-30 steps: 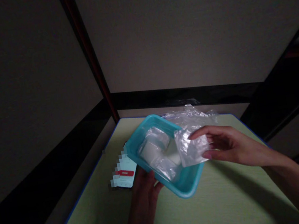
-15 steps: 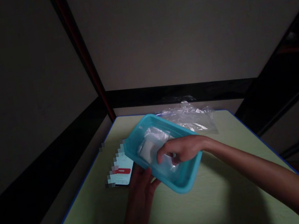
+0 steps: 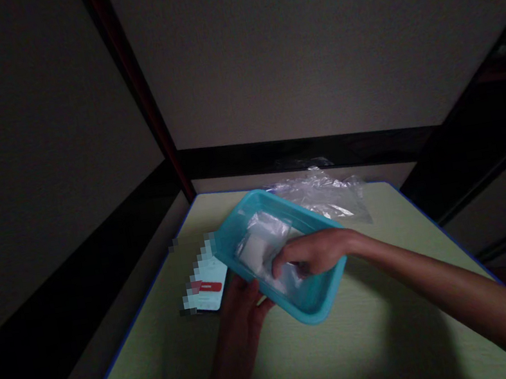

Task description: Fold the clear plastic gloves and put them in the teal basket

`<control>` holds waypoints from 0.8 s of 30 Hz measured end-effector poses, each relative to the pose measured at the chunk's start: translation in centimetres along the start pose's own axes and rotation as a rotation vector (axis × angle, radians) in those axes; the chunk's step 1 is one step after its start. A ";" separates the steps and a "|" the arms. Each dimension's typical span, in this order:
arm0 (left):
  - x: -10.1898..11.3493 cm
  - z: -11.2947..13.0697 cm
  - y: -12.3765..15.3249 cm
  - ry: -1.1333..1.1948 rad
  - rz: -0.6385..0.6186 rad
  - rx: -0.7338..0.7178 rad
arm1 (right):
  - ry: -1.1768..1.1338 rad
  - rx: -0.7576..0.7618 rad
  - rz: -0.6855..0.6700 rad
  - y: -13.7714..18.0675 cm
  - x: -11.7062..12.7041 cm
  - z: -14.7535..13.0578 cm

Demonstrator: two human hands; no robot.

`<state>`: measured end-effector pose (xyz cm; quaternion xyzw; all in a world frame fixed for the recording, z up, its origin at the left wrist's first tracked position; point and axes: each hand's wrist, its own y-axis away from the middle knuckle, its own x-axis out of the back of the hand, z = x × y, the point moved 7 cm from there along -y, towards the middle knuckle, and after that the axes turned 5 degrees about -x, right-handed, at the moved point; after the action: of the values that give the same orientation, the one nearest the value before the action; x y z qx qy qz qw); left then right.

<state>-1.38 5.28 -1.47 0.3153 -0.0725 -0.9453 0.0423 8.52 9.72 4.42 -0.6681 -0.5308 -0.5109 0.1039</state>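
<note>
A turquoise plastic tub (image 3: 321, 298) is tilted up off the pale green table, with its open side toward me. My left hand (image 3: 241, 306) grips the tub's near left wall from below. My right hand (image 3: 313, 252) reaches into the tub, fingers curled down onto the small clear plastic bags (image 3: 262, 243) that lie inside. Whether those fingers hold a bag is hidden by the hand itself.
A phone (image 3: 206, 286) with a lit screen lies on the table just left of the tub. A crumpled clear plastic bag (image 3: 327, 196) lies behind the tub. The table (image 3: 386, 336) has a blue edge. Dark rails and a red post stand by the wall.
A second ago my right hand held a clear plastic bag beside the tub. It then moved left into the tub and stays there, with the bag no longer seen outside.
</note>
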 end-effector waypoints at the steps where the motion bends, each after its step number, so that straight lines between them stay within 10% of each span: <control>1: 0.0 0.0 0.0 -0.004 -0.004 -0.003 | 0.006 -0.002 -0.009 0.0 0.0 -0.1; 24: -0.5 0.5 0.3 -0.009 -0.007 0.018 | 0.088 -0.014 -0.056 0.6 0.5 -1.4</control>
<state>-1.26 5.10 -0.68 0.3119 -0.0799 -0.9461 0.0356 8.16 8.81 5.75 -0.6307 -0.5407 -0.5461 0.1079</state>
